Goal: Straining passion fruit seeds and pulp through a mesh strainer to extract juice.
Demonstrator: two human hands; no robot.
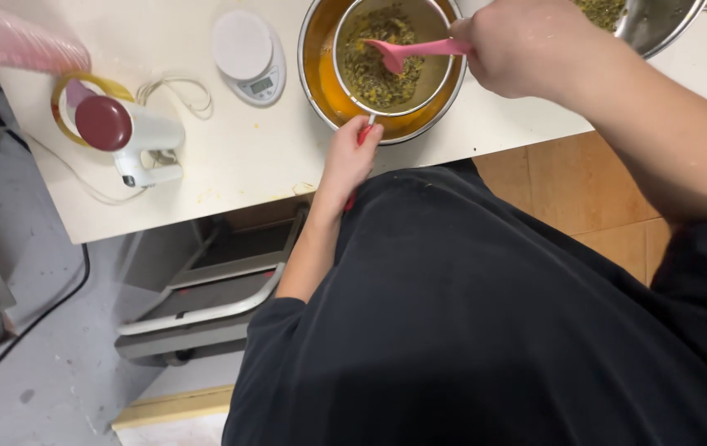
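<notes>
Head view, looking down over a white table [238, 165].

The left hand [349, 157] is closed around the red handle [363, 136] of a metal sieve [391, 54]; fingers wrapped, only a short red stretch shows above them and a sliver below the palm. The sieve sits directly beyond this hand, its round basket resting inside a steel mixing bowl [320, 91] at the table's near edge. The sieve's long axis runs near to far: handle toward the person, basket away.

The right hand [519, 49] is fisted around the handle of a pink spatula [407, 51]. The spatula lies just left of that hand, long axis left to right, blade end pointing left and dipped into the sieve's contents.

Sieve contents: wet, lumpy, yellow-green pulp flecked with dark seeds, heaped mostly on the left side of the basket. Orange liquid shows in the bowl around the sieve, pooled on the left and near sides. The sieve rim is bright metal, the mesh dulled with pulp.

A second steel bowl [659, 21] at the far right holds similar pulp, partly out of frame. Left of the mixing bowl: a small round white kitchen scale [248, 54], then a white hand mixer [143, 136] with a dark red end, lying on its side, its cord looped beside it.
</notes>
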